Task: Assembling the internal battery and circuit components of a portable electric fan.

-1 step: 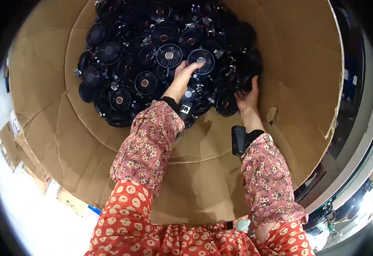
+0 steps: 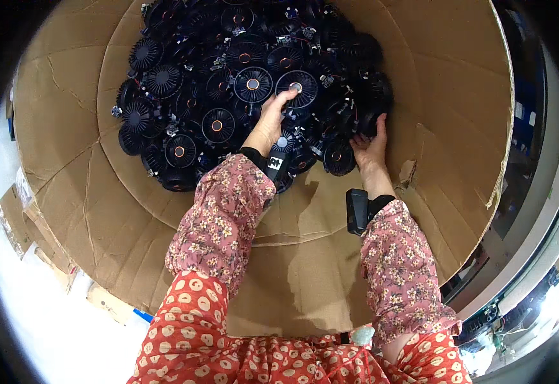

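Observation:
A heap of round black fans [image 2: 216, 125] with ribbed faces, many with copper-coloured rings, lies inside a large cardboard bin. At the middle of the heap my left hand [image 2: 268, 125] is closed on a round black fan [image 2: 300, 97]; its thumb presses near the silver hub, and the other fingers are hidden beneath. My right hand [image 2: 372, 148] grips a dark round fan [image 2: 370, 121] at the heap's right edge, thumb up along its side and fingertips lost in the dark parts. Thin wires and small circuit boards stick out among the fans.
The tall curved wall of the cardboard bin [image 2: 449, 121] surrounds both arms, with its rim at the right. A torn flap [image 2: 408, 171] juts from the wall near my right wrist. Outside stand cardboard pieces [image 2: 14, 217] at left and a pale curved frame [image 2: 526, 237] at right.
My left hand and the fan in it have shifted slightly left and up. The right hand has hardly moved.

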`<state>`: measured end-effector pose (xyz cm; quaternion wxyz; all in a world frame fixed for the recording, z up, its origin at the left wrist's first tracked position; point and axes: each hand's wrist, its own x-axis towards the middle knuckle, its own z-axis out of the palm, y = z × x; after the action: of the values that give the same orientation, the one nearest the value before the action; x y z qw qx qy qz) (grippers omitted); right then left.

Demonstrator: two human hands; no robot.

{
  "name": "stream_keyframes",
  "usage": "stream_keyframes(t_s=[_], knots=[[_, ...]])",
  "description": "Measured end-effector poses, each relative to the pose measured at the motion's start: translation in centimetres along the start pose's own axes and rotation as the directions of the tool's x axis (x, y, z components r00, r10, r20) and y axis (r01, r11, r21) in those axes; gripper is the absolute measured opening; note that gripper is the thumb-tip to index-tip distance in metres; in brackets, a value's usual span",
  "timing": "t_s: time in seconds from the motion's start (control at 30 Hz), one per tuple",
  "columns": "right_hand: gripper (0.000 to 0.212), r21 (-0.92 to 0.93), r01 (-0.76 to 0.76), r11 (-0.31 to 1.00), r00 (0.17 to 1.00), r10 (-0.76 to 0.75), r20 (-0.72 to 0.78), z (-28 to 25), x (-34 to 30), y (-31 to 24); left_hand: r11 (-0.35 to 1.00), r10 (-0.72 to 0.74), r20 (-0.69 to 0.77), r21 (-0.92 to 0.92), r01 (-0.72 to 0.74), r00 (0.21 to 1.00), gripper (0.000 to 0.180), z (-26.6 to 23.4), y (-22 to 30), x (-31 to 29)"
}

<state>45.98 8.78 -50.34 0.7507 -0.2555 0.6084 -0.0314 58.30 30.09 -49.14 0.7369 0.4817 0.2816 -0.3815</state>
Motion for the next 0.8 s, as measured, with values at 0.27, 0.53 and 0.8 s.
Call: stream_keyframes(t_s=[0.27, 0.53, 0.8], knots=[[0.114, 0.032, -0.077, 0.997, 0.993, 0.073, 0.095, 2.4, -3.3, 0.0, 0.977, -0.108, 0.196, 0.202, 0.068, 0.975, 0.075, 5.4, -1.3, -0.1], [0.088, 0.232, -0.165, 0.959, 0.976, 0.126, 0.175, 6.4, -6.2, 1.9, 0.982, -0.098, 0.095, 0.17, 0.081, 0.991, 0.063, 3.0, 0.6, -2.4], [0.083, 0.079, -0.212, 0.974, 0.92, 0.172, 0.351, 9.3, -18.0, 3.0, 0.962, 0.19, 0.077, 0.186, -0.202, 0.979, 0.057, 0.4, 7.5, -16.7]])
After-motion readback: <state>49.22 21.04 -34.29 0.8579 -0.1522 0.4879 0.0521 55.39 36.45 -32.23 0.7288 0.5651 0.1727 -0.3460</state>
